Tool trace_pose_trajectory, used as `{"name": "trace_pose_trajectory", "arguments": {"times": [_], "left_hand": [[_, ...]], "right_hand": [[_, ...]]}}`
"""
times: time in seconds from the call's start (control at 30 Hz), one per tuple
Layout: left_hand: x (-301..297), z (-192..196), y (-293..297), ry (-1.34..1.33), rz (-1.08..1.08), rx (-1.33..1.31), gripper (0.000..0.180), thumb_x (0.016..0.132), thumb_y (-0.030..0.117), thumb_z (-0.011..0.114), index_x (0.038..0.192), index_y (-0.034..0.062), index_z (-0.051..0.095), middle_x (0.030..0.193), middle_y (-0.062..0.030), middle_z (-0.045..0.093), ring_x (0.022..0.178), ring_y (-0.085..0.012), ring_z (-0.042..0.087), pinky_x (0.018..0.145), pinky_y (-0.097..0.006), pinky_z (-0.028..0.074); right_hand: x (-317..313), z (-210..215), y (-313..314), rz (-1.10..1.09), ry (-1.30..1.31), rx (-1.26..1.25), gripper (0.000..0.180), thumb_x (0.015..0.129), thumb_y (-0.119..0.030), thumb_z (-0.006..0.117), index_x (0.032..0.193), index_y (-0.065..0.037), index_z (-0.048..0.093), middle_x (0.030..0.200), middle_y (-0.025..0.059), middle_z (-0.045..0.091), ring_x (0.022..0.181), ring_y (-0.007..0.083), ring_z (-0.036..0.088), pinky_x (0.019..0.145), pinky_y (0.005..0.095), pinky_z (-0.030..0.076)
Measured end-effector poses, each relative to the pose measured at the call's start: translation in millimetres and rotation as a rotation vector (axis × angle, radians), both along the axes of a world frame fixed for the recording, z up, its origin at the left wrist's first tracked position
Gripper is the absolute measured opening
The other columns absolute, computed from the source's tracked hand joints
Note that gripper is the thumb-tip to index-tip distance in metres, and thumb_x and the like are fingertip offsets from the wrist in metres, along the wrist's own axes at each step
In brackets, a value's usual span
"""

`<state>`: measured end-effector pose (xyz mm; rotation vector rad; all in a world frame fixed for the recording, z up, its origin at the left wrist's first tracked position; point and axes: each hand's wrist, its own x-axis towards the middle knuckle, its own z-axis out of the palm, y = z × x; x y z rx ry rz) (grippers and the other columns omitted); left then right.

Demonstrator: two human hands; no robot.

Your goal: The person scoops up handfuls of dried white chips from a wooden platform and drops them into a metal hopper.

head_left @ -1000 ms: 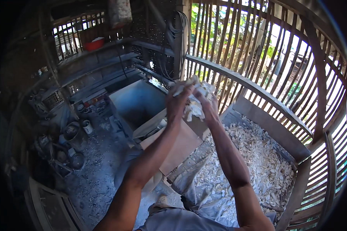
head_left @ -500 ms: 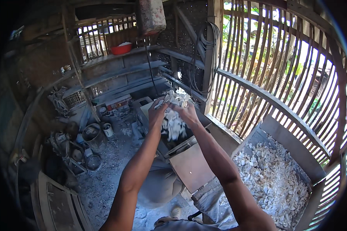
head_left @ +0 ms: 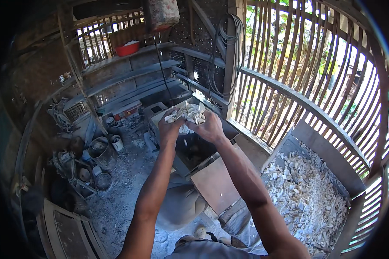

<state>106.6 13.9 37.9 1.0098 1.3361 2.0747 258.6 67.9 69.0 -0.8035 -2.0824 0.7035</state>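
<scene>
From the head view, we see our left hand (head_left: 169, 126) and right hand (head_left: 210, 128) cupped together around a heap of pale shell pieces (head_left: 189, 113), held above the open grey box (head_left: 190, 149). We judge the pieces light, stiff, brittle and loose, so they want cradling from beneath. A bigger pile (head_left: 304, 196) fills the wooden bin (head_left: 328, 157) at right.

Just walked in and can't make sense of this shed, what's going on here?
A person holds a heap of white chips cupped in both hands, left hand and right hand, raised over an open box. One chip is in the air just below the hands. To the right, a wooden bin by the slatted wall holds a big pile of the same white pieces.
</scene>
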Motion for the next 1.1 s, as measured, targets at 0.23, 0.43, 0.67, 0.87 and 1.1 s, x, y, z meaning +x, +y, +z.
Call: {"name": "trace_pose_trajectory", "arguments": {"times": [0.23,0.43,0.67,0.87,1.1], "left_hand": [[4,1,-4,0.010,0.023,0.021,0.043,0.071,0.003,0.072,0.113,-0.0012,0.064,0.101,-0.0088,0.069,0.088,-0.0146,0.065,0.078,-0.027,0.050],[9,4,-8,0.073,0.059,-0.007,0.041,0.074,0.001,0.072,0.114,-0.0027,0.064,0.105,-0.0093,0.068,0.095,-0.0154,0.065,0.085,-0.027,0.050],[16,15,-19,-0.030,0.015,-0.042,0.039,0.074,0.000,0.071,0.112,-0.0026,0.064,0.102,-0.0110,0.069,0.090,-0.0171,0.066,0.078,-0.028,0.053],[10,4,-14,0.011,0.046,0.018,0.038,0.075,0.000,0.071,0.112,-0.0019,0.064,0.101,-0.0102,0.069,0.087,-0.0161,0.065,0.069,-0.029,0.054],[15,11,-19,-0.006,0.041,-0.039,0.041,0.074,0.002,0.073,0.113,-0.0009,0.063,0.099,-0.0094,0.069,0.080,-0.0154,0.065,0.055,-0.028,0.054]], "right_hand": [[3,-1,-4,-0.063,-0.057,0.053,0.050,0.069,-0.044,0.074,0.101,-0.006,0.067,0.098,0.0133,0.064,0.097,0.0349,0.063,0.083,0.0455,0.049],[4,-9,1,-0.027,0.021,0.112,0.047,0.069,-0.041,0.073,0.101,-0.006,0.065,0.098,0.0136,0.064,0.095,0.0357,0.063,0.083,0.0468,0.048],[5,-3,-6,-0.042,-0.083,0.050,0.049,0.070,-0.041,0.075,0.105,-0.008,0.064,0.099,0.0135,0.064,0.100,0.0365,0.062,0.084,0.0474,0.048],[2,-8,-9,-0.038,-0.042,0.119,0.051,0.073,-0.038,0.074,0.113,-0.009,0.061,0.106,0.0131,0.063,0.102,0.0367,0.062,0.085,0.0470,0.048],[3,-4,-14,-0.053,-0.094,0.035,0.051,0.078,-0.044,0.070,0.114,-0.009,0.062,0.101,0.0173,0.069,0.098,0.0385,0.065,0.084,0.0485,0.050]]}}
